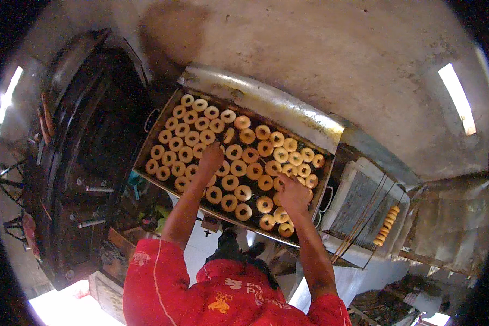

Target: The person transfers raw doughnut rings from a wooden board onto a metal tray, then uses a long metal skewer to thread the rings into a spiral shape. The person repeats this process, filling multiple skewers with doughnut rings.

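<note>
A wide rectangular metal pan is filled with rows of ring doughnuts. Rings on its left are pale; many towards the middle and right are browner. My left hand reaches over the left-centre of the pan with its fingers closed; whatever it grips is hidden. Just beyond it, one doughnut stands tilted on edge among the flat ones. Over the right part of the pan is my right hand, its fingers drawn together above browned rings. A faint thin line leads from those fingers towards the middle, too fine to name.
Right of the pan, long thin rods lie across a grey tray, one threaded with several doughnuts. A bent metal sheet rises along the pan's far edge. Large dark vessels stand at left. Loop handles stick out from the pan's ends.
</note>
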{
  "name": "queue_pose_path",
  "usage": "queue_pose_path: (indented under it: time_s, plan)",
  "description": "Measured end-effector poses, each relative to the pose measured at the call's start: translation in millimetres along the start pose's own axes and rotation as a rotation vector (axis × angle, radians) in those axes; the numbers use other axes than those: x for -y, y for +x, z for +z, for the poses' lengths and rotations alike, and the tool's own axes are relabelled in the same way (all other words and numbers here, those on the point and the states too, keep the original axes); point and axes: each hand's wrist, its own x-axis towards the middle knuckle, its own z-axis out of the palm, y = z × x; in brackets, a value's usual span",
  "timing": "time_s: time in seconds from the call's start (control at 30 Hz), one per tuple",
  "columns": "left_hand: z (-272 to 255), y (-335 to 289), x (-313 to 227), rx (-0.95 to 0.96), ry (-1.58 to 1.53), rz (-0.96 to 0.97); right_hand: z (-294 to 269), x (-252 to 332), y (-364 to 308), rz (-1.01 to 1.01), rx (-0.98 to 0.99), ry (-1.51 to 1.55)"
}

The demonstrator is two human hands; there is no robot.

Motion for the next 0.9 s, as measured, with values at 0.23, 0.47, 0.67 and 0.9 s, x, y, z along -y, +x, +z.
queue_pose_path:
  time_s: [0.23, 0.47, 0.67, 0.9]
  plan:
    - [-41.4, -61.1, -63.5, -0.131, -0.426, -0.099, -3.2, -19.1, -75.7, 0.053, -0.069, 0.037]
    - [-22.2, -111.8, -74.8, 0.051, -0.120, -0.046, -24.4, -34.8, -146.9, 0.068, -0.050, 0.035]
    - [5.8, -141.4, -73.8, 0.088, -0.152, 0.039, -36.1, -21.7, -170.9, 0.080, -0.038, 0.045]
    - [-11.7, -185.6, -122.5, -0.019, -0.145, 0.211, -10.2, -57.9, -221.7, 0.131, 0.061, 0.074]
